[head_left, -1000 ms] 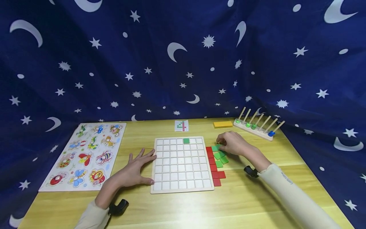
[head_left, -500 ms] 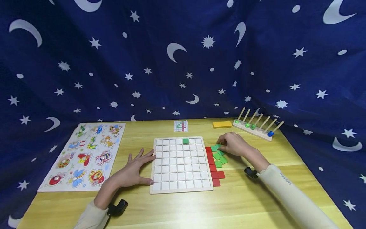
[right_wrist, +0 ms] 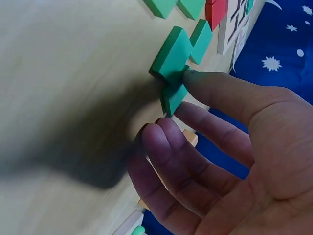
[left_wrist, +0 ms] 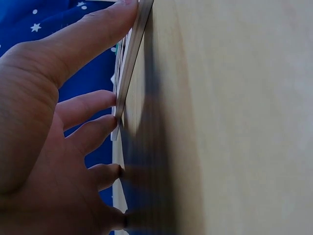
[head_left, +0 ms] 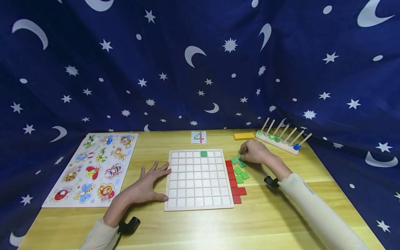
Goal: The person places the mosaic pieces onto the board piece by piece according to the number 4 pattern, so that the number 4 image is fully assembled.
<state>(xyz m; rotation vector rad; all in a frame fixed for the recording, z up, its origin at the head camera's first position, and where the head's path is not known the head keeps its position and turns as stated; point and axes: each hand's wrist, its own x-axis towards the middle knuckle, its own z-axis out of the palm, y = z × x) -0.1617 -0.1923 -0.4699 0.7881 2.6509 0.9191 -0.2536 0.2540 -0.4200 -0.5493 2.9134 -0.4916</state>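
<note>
A white gridded board (head_left: 200, 208) lies flat on the table, with one green tile (head_left: 203, 153) in its top row. Along the board's left edge, my left hand (head_left: 145, 187) has its fingers spread; its thumb (left_wrist: 93, 34) touches the edge in the left wrist view. Beyond the board's right side, my right hand (head_left: 254, 152) pinches a square green tile (right_wrist: 171, 102) between thumb and forefinger. Partly over that one lies another green tile (right_wrist: 173, 55). Several loose green tiles (head_left: 239, 179) lie just below this hand, beside a column of red tiles (head_left: 233, 183).
Behind the board lies a small pattern card (head_left: 198, 137). A yellow block (head_left: 244, 136) and a pegged rack (head_left: 277, 142) with coloured rings stand at the back right. An insect puzzle board (head_left: 90, 170) covers the left side. A starry curtain (head_left: 175, 62) hangs behind.
The right hand has shifted slightly away from the board's side, and the green tiles under it are spread a little further apart. The left hand stays at the board.
</note>
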